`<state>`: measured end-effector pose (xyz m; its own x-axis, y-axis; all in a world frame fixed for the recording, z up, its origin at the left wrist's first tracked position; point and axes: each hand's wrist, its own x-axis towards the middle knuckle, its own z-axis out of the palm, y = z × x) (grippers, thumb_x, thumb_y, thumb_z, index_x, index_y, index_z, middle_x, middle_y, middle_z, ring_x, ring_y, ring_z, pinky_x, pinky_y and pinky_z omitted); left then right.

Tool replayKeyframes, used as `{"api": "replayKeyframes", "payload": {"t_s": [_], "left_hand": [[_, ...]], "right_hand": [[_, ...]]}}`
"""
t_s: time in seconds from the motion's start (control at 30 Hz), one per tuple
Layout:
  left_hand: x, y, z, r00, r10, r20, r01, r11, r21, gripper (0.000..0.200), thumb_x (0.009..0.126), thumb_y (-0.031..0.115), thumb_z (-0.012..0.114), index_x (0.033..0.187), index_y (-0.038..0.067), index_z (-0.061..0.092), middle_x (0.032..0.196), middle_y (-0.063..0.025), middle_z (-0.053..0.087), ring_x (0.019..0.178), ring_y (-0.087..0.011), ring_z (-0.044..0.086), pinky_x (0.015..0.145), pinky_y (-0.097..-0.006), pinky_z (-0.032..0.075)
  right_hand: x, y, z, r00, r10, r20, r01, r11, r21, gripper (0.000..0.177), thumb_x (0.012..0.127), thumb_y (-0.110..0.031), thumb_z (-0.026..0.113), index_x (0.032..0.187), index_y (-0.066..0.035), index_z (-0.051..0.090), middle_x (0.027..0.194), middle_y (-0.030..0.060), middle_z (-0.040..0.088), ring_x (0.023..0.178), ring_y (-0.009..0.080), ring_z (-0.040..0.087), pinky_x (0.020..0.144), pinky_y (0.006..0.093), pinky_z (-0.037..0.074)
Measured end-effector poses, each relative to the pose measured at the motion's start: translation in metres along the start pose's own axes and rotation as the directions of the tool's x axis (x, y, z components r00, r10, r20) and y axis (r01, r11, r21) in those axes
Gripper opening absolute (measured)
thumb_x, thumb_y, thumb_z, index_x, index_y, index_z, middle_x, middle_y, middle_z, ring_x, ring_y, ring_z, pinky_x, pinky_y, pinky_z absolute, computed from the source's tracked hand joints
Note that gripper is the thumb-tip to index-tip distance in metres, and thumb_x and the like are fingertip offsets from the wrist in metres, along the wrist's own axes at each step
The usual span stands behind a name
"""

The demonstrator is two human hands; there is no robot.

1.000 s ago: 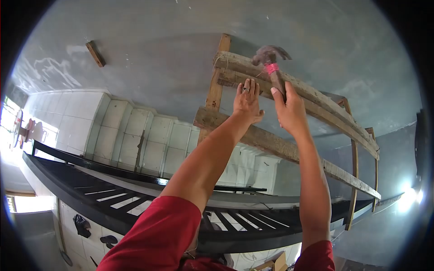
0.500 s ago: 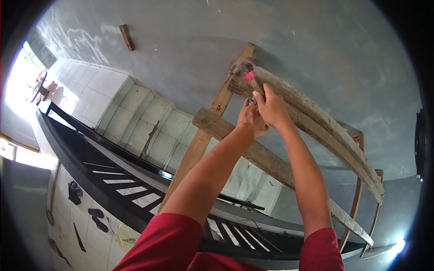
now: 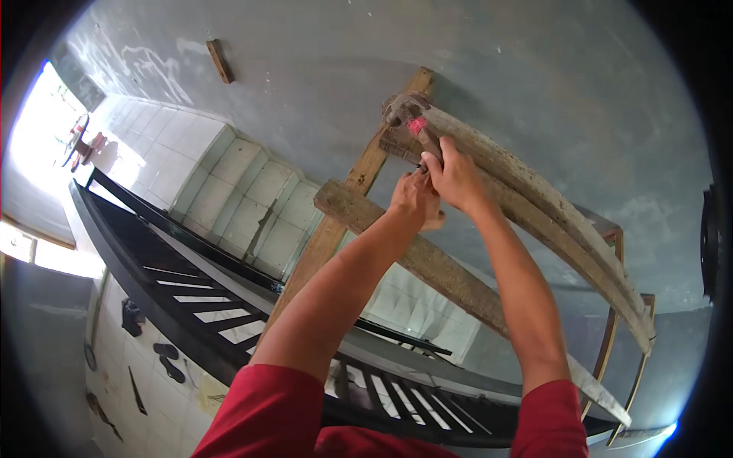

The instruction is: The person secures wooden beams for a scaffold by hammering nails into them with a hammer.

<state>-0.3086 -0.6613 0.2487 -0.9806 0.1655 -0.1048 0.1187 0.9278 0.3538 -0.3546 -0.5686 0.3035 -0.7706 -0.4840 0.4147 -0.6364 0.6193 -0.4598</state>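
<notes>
My right hand [image 3: 456, 179] is wrapped round the handle of a hammer [image 3: 429, 143] with a pink band below its head. The hammer head lies at the upper end of a wooden upright [image 3: 370, 164], by the ends of two long planks [image 3: 519, 172]. Just below and left of it, my left hand [image 3: 414, 198] is closed, with a small piece of wood showing under its palm; what the fingertips grip is hidden. A lower wooden beam [image 3: 450, 276] passes beneath my forearms.
A black railing [image 3: 160, 305] curves across below the planks. Tiled stairs [image 3: 237, 198] lie behind it. On the grey wall at upper left is a short wood block [image 3: 220, 61]. Dark sandals [image 3: 169, 362] rest on the tiled floor at lower left.
The hammer head, blurred before, now shows more sharply and a little further left. Both hands have shifted slightly left in view, and the whole scene has tilted a little.
</notes>
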Motion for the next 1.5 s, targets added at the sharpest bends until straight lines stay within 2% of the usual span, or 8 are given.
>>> {"api": "replayKeyframes", "payload": {"t_s": [0.37,0.47,0.63,0.93,1.13,1.27,1.37,1.5], "left_hand": [[-0.003,-0.001,-0.007,0.999,-0.01,-0.05,0.006,0.997,-0.08,0.1,0.071,0.032,0.073,0.154,0.004,0.023,0.162,-0.0118,0.021,0.15,-0.0254,0.018,0.107,-0.0391,0.045],[0.002,-0.006,-0.001,0.998,0.028,0.058,-0.029,0.999,0.02,0.078,0.074,0.033,0.073,0.138,-0.001,0.045,0.141,-0.0157,0.048,0.128,-0.0272,0.05,0.102,-0.0407,0.049],[-0.011,-0.003,0.002,0.947,0.073,-0.312,-0.099,0.993,-0.069,0.085,0.073,0.032,0.073,0.145,0.003,0.04,0.154,-0.017,0.032,0.132,-0.0274,0.047,0.102,-0.0403,0.049],[-0.004,-0.002,-0.018,0.988,0.02,0.15,0.001,0.99,-0.138,0.093,0.072,0.026,0.07,0.153,0.005,0.027,0.163,-0.0098,0.02,0.151,-0.025,0.015,0.11,-0.0365,0.043],[-0.008,-0.003,0.004,0.955,0.061,-0.291,-0.083,0.995,-0.063,0.091,0.073,0.027,0.07,0.151,0.005,0.03,0.161,-0.0098,0.023,0.15,-0.0251,0.019,0.108,-0.0361,0.044],[-0.002,-0.006,0.003,0.961,0.055,-0.271,-0.076,0.995,-0.07,0.091,0.074,0.029,0.069,0.152,0.006,0.029,0.161,-0.0098,0.023,0.151,-0.0248,0.017,0.109,-0.0363,0.043],[-0.008,-0.004,-0.008,0.994,0.031,0.106,-0.015,0.988,-0.154,0.097,0.072,0.031,0.072,0.152,0.005,0.026,0.161,-0.0128,0.023,0.151,-0.0277,0.015,0.112,-0.0376,0.042],[0.001,-0.005,-0.001,0.98,0.029,-0.195,-0.044,0.996,-0.072,0.093,0.073,0.031,0.069,0.153,0.005,0.029,0.162,-0.0098,0.022,0.151,-0.0235,0.015,0.111,-0.0355,0.042]], "right_hand": [[0.004,-0.033,-0.011,0.988,-0.002,-0.156,0.016,0.996,0.089,0.03,0.099,-0.031,0.055,0.1,-0.003,0.047,0.079,0.0278,0.064,0.077,0.0496,0.062,0.065,0.0565,0.047],[0.01,0.004,0.002,0.982,0.087,0.165,-0.072,0.993,-0.095,0.034,0.099,-0.033,0.054,0.104,0.0,0.049,0.088,0.0299,0.064,0.086,0.0499,0.061,0.073,0.0546,0.048],[0.015,-0.018,-0.017,0.995,0.099,0.016,-0.098,0.994,-0.045,0.035,0.1,-0.035,0.053,0.107,-0.001,0.052,0.089,0.0264,0.066,0.087,0.0482,0.063,0.074,0.0509,0.05],[-0.003,0.005,0.001,0.995,0.012,0.096,-0.013,1.0,0.007,0.03,0.097,-0.029,0.058,0.098,-0.002,0.048,0.084,0.0255,0.066,0.081,0.0507,0.061,0.069,0.0543,0.048],[0.019,-0.024,-0.034,0.999,0.001,-0.036,-0.001,1.0,0.004,0.031,0.098,-0.032,0.058,0.099,-0.002,0.049,0.073,0.0244,0.063,0.068,0.0488,0.06,0.058,0.0501,0.046],[0.012,-0.011,-0.018,0.967,-0.039,-0.25,0.094,0.973,0.209,0.033,0.098,-0.033,0.058,0.099,-0.002,0.05,0.071,0.0258,0.061,0.068,0.0487,0.061,0.057,0.0514,0.045],[-0.002,0.035,0.018,0.998,-0.069,-0.009,0.067,0.987,-0.149,0.034,0.098,-0.033,0.059,0.098,-0.001,0.05,0.076,0.0265,0.062,0.074,0.0491,0.062,0.061,0.0524,0.046],[0.019,0.0,-0.019,0.999,-0.018,0.035,0.019,0.999,-0.034,0.032,0.097,-0.032,0.059,0.099,-0.001,0.049,0.079,0.0261,0.063,0.077,0.0494,0.062,0.062,0.0526,0.046]]}}
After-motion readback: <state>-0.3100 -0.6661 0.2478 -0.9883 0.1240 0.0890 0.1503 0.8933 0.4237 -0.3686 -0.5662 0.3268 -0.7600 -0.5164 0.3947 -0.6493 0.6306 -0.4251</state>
